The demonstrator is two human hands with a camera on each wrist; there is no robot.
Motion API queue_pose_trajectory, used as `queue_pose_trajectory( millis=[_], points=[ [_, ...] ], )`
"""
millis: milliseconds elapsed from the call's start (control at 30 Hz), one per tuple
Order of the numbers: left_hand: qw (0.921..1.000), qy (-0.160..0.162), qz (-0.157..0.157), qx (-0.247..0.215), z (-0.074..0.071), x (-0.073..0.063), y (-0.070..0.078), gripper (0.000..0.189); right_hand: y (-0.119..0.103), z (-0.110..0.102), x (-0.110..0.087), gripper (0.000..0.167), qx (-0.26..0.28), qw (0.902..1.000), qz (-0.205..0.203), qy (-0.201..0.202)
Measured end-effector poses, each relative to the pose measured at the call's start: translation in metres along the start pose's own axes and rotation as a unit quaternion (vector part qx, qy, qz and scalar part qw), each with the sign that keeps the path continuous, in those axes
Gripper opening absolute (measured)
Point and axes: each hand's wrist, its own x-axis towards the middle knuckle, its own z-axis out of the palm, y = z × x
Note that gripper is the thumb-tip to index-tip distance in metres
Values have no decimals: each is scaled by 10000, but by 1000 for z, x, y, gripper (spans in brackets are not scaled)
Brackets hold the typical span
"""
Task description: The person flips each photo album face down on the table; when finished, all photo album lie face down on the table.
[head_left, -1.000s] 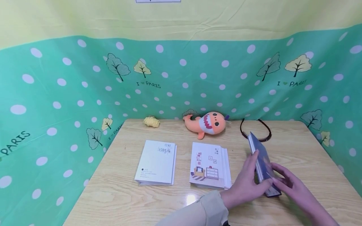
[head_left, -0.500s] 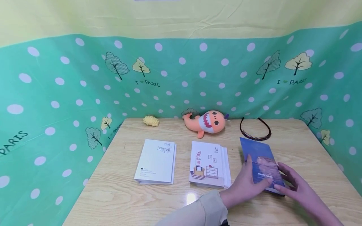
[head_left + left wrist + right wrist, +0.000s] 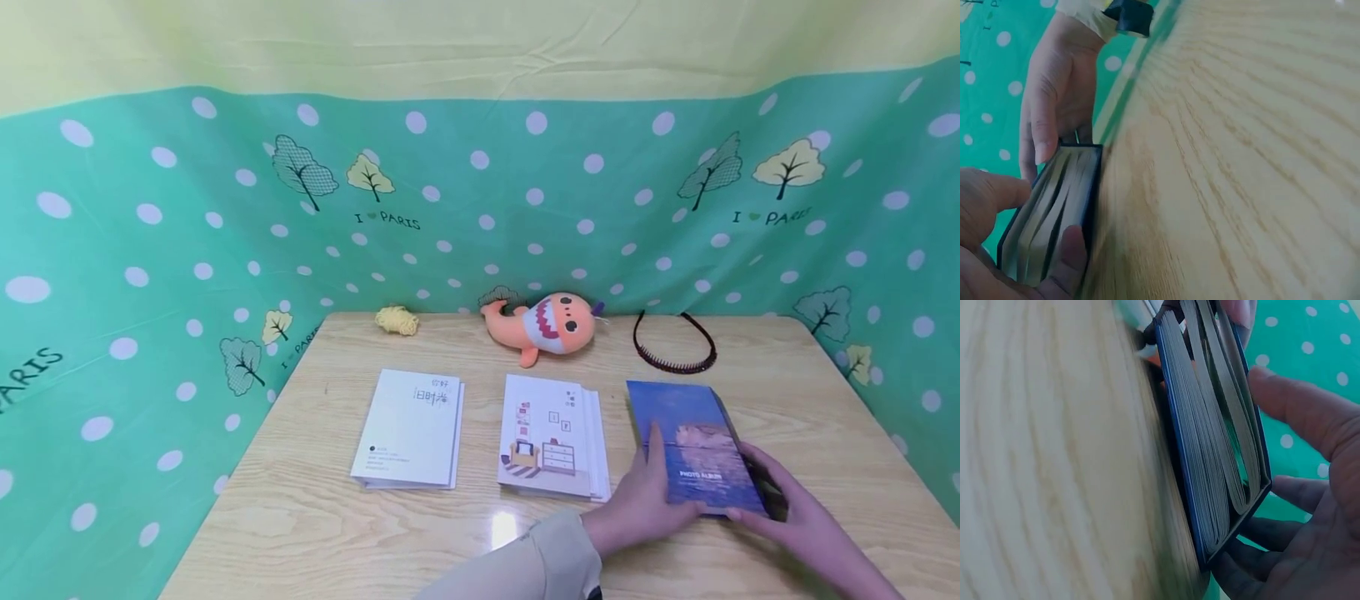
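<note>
Blue photo album [image 3: 699, 454], long axis forward and slightly left.

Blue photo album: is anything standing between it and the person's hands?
Nothing visible: the left hand and right hand both touch the blue photo album directly. The white armchair-print book lies to its left, the toothed headband beyond it.

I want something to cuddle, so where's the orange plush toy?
In the head view, the orange plush toy lies at the back middle of the table, between the yellow yarn to the left and the dark headband to the right.
</note>
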Motion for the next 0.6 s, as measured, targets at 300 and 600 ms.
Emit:
queue_pose_trajectory(
  millis=[300,600],
  points=[
    [9982,-73,-388,441,2,5,3,109,1,-4,8,110,-617,9938,871,-303],
    [9939,99,-677,865,6,11,1,109,1,-2,11,112,-768,9893,1154,-464]
  ],
)
